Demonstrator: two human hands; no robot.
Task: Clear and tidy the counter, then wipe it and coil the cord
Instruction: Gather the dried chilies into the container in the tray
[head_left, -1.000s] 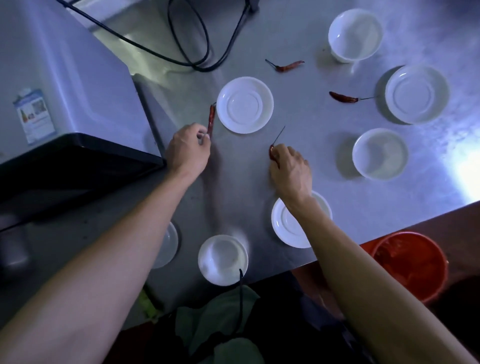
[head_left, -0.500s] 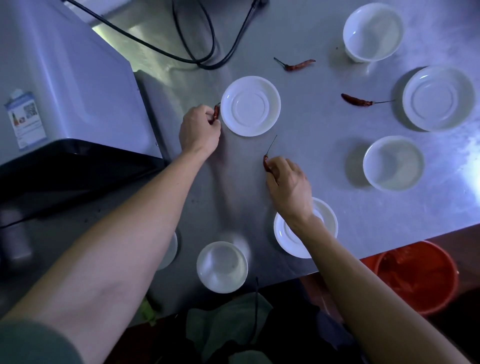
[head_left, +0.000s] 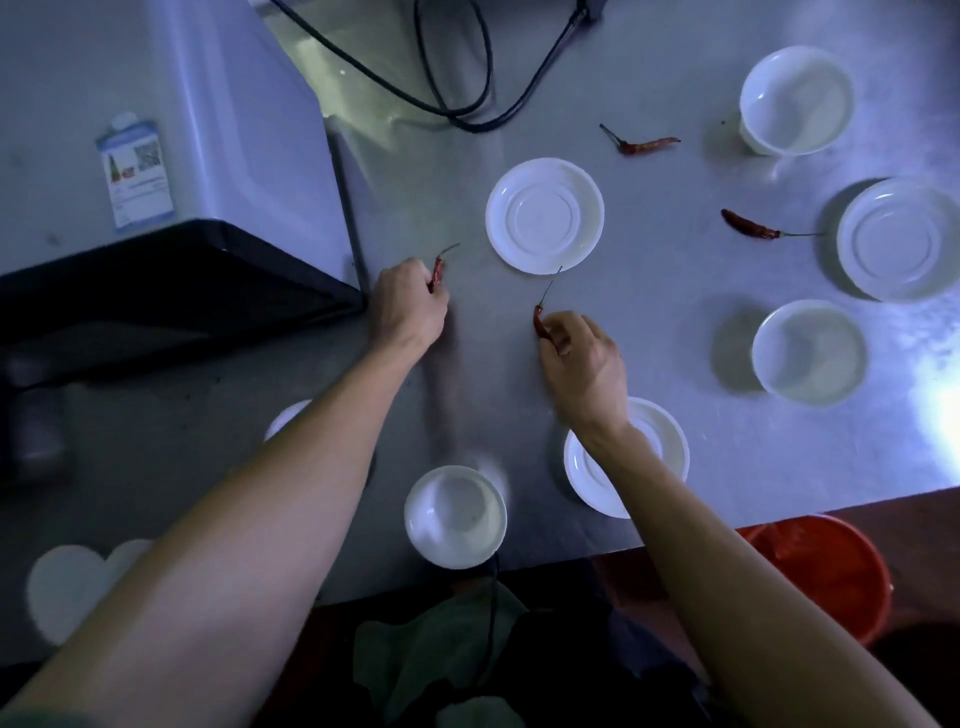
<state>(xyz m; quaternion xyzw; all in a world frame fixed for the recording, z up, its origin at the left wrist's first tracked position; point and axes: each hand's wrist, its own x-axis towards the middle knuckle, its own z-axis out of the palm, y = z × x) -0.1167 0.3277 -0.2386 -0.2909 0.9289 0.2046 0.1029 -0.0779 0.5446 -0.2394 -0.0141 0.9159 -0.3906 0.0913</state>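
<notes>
Two loose chillies lie on the desk (head_left: 649, 332): one (head_left: 647, 145) beyond the centre saucer (head_left: 544, 215), one (head_left: 748, 226) right of it, axis crosswise; right hand (head_left: 584, 366) nearer, left hand (head_left: 408, 306) farther, both already pinching chillies.

Two dried chillies (head_left: 647, 145) (head_left: 748, 226) loose on counter (head_left: 649, 332); cord (head_left: 467, 78) seemingly uncoiled.
</notes>
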